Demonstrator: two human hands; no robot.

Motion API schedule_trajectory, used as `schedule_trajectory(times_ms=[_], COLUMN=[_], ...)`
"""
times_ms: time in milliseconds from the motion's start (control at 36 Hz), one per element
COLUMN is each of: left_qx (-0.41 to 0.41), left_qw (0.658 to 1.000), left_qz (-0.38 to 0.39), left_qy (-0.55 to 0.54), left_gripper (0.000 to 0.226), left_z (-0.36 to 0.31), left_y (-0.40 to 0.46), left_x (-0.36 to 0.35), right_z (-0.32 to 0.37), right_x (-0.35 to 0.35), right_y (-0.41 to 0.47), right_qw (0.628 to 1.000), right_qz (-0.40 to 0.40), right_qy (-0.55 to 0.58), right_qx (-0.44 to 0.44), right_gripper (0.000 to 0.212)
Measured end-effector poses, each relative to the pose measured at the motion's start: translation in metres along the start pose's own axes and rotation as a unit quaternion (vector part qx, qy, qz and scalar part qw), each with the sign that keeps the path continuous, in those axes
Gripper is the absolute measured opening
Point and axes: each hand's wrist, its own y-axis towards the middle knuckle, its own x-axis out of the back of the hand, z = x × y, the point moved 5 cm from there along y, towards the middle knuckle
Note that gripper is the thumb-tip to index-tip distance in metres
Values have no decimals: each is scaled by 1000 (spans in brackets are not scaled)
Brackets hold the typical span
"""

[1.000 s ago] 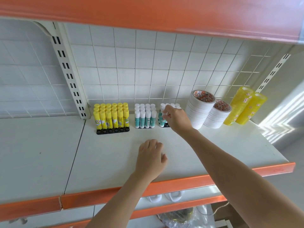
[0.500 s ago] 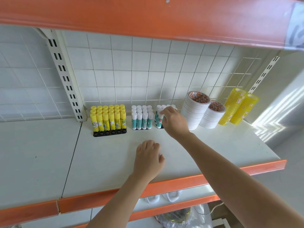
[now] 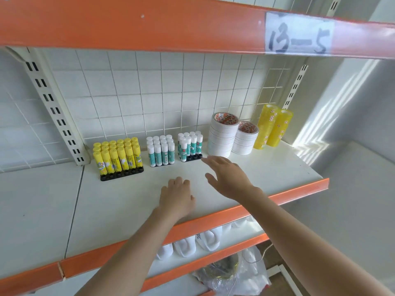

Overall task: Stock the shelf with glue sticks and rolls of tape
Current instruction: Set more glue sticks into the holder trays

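On the white shelf [image 3: 267,165] stand a black tray of yellow glue sticks [image 3: 117,155], a block of white-and-teal glue sticks [image 3: 160,150] and a second tray of teal glue sticks [image 3: 190,145]. To their right are two stacks of white tape rolls [image 3: 222,135] and two stacks of yellow tape rolls [image 3: 272,129]. My right hand [image 3: 227,176] hovers open just in front of the second teal tray, holding nothing. My left hand [image 3: 177,195] rests on the shelf with its fingers curled, empty.
An orange shelf edge with a handwritten label [image 3: 299,35] hangs overhead. White wire grid backs the shelf, with a slotted upright [image 3: 55,112] at the left. White objects [image 3: 186,246] sit on the lower shelf and a plastic bag [image 3: 228,272] lies below.
My right hand has let go of the teal glue sticks and pulled back toward me, fingers spread. The view has tilted up. My left hand has stayed in place.
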Motion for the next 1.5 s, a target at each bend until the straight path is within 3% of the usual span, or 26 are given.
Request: schedule_trajectory(times_ms=[83, 250, 444, 667, 917, 1056, 1167, 1306, 1500], left_qx=[-4, -32, -89, -148, -137, -104, -78, -59, -54], left_qw=[1000, 997, 974, 913, 902, 916, 925, 947, 961], left_qz=[20, -61, -205, -375, -409, -388, -370, -310, -240], left_qy=[-10, -46, -49, -58, -26, -15, 23, 60, 122], left_gripper=[32, 35, 30, 15, 21, 18, 15, 13, 21], left_z=[-14, -62, -138, -192, -208, -195, -180, -167, -179], left_y=[-7, -30, -77, -141, -160, -143, -119, -73, 6], left_x=[17, 71, 158, 252, 345, 385, 408, 423, 428], right_z=[-7, -20, -34, -38, -38, -34, -34, -39, -78], right_x=[18, 75, 151, 244, 318, 347, 366, 377, 378], right_y=[-20, -66, -119, -163, -157, -131, -96, -37, 48], right_qw=[1000, 996, 962, 902, 876, 874, 896, 945, 986], right_qz=[-16, -89, -257, -407, -457, -457, -416, -310, -147], right_qy=[8, 19, 65, 72, 33, 27, 32, -17, -82], right_qx=[3, 22, 63, 125, 149, 161, 155, 99, 20], right_gripper=[52, 51, 43, 26, 33, 33, 28, 33, 40])
